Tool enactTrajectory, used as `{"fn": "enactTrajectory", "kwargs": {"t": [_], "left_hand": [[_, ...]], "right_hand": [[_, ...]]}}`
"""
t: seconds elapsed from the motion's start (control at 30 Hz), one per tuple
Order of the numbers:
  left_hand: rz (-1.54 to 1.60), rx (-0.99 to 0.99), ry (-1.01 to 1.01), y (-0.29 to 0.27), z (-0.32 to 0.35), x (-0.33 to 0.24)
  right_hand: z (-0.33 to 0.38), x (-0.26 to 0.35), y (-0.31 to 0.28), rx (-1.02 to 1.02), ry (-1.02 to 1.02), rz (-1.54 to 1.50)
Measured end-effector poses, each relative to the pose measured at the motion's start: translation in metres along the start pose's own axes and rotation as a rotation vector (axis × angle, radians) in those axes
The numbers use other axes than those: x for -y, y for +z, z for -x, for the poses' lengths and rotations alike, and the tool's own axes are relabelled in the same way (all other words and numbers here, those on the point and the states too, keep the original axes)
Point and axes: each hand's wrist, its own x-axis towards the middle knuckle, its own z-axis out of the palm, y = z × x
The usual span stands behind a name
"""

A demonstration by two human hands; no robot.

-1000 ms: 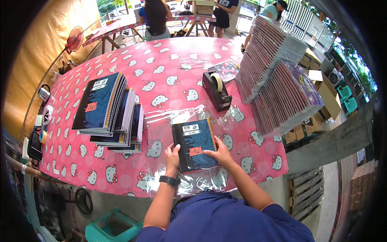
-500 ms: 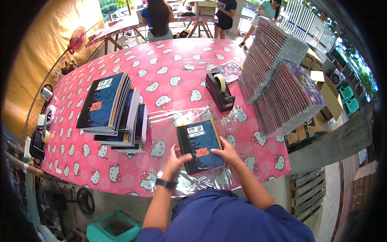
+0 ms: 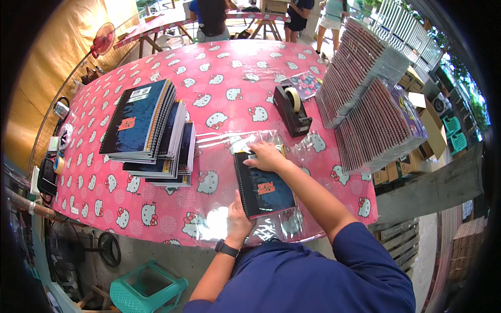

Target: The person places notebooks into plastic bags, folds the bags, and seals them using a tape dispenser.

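Notebook (image 3: 271, 195): in the head view, lies flat on clear film (image 3: 218, 216) near the 6 o'clock edge of the table (image 3: 162, 206), its coil (image 3: 241, 182) along the 9 o'clock side.
Left hand (image 3: 239, 223): at the notebook's 7 o'clock corner, thumb up beside the coil; whether the fingers close on the edge, I cannot tell.
Right hand (image 3: 267, 156): laid open across the 12 o'clock end, gripping nothing.
Weight: probably light enough for one hand.
Stiffness: likely firm outside, with pages that could fan if only the front is lifted.
Slip: the film looks slick, so a push may slide the notebook.
Fragile spots: coil could bend, corners could dent.
Hold: best at 3 and 9 o'clock, thumbs above, fingers beneath, pinching the whole thickness.
Around: from the notebook, stack (image 3: 141, 122) at 10 o'clock, tape dispenser (image 3: 288, 112) at 1, wrapped books (image 3: 360, 78) at 2.
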Motion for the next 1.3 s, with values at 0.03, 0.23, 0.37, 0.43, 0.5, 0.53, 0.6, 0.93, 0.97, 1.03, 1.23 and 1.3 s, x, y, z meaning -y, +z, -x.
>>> {"fn": "enactTrajectory", "kwargs": {"t": [0.03, 0.23, 0.37, 0.43, 0.5, 0.53, 0.6, 0.93, 0.97, 1.03, 1.23, 1.3], "left_hand": [[-0.017, 0.002, -0.028, 0.0, -0.002, 0.001], [-0.005, -0.094, -0.023, 0.0, -0.002, 0.003], [-0.012, -0.007, -0.036, -0.002, -0.009, -0.002], [-0.009, 0.064, -0.096, -0.01, -0.008, 0.001], [-0.046, 0.358, -0.153, -0.031, -0.01, 0.004], [0.136, 0.417, -0.038, -0.033, -0.007, 0.039], [0.66, 0.368, -0.314, -0.033, -0.017, 0.031], [0.829, -0.028, -0.453, 0.013, -0.047, -0.008], [0.715, -0.097, -0.397, 0.013, -0.045, -0.01], [0.681, -0.104, -0.402, 0.024, -0.041, 0.006], [1.347, 0.056, -0.526, 0.027, -0.053, 0.013], [1.326, 0.1, -0.503, 0.027, -0.054, 0.017]], "right_hand": [[-0.017, 0.002, -0.002, 0.276, 0.059, -0.096], [-0.035, 0.008, 0.003, 0.416, -0.014, -0.047], [-0.025, -0.003, -0.005, 0.327, -0.02, -0.103], [-0.014, 0.013, -0.011, 0.398, 0.041, -0.093], [0.012, 0.019, -0.005, -0.268, -0.167, 0.087], [0.021, 0.021, -0.009, -0.351, -0.129, -0.139], [0.069, -0.011, -0.021, -0.471, 0.158, -0.424], [0.168, -0.006, 0.025, -0.147, 0.504, -1.016], [0.167, -0.002, 0.02, -0.134, 0.533, -0.879], [0.166, -0.005, 0.025, -0.157, 0.534, -0.889], [0.163, -0.025, 0.041, -0.339, 0.602, -0.979], [0.161, -0.024, 0.037, -0.296, 0.607, -1.023]]}}
